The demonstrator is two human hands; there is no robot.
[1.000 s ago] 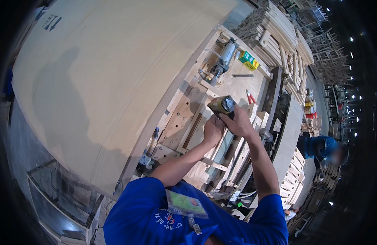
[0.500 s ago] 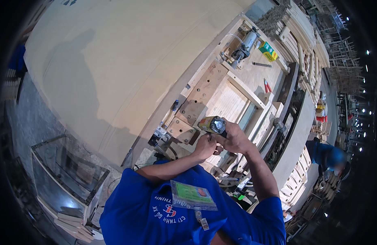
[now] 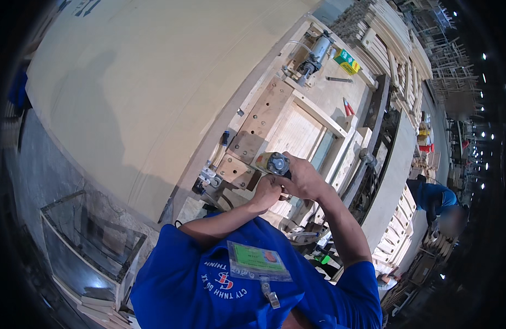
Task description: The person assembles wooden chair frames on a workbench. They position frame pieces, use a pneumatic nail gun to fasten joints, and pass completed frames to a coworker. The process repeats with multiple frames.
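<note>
My right hand [image 3: 305, 179] is wrapped around what looks like a nail gun [image 3: 277, 163], with a round metallic cap and a yellowish body; its lower end is hidden. Right below the tool, my left hand [image 3: 265, 192] has its fingers curled in and touches the right hand; whatever it may pinch is hidden. Both hands are over the near end of a wooden jig [image 3: 257, 122] with bolted blocks. Pale wooden boards [image 3: 297, 130] lie in it, bordered by a light wooden rail [image 3: 320, 113].
Beyond the hands are a pneumatic cylinder [image 3: 320, 48], a green and yellow box [image 3: 347, 61] and red-handled pliers [image 3: 348, 106]. A large beige panel [image 3: 138, 93] fills the left. Stacked wooden parts [image 3: 393, 33] stand at the far right. A person in blue [image 3: 436, 196] bends at the right.
The view has shifted slightly, so the bench things appear farther left. My hands stay together on the tool, which now appears a little more to the left.
</note>
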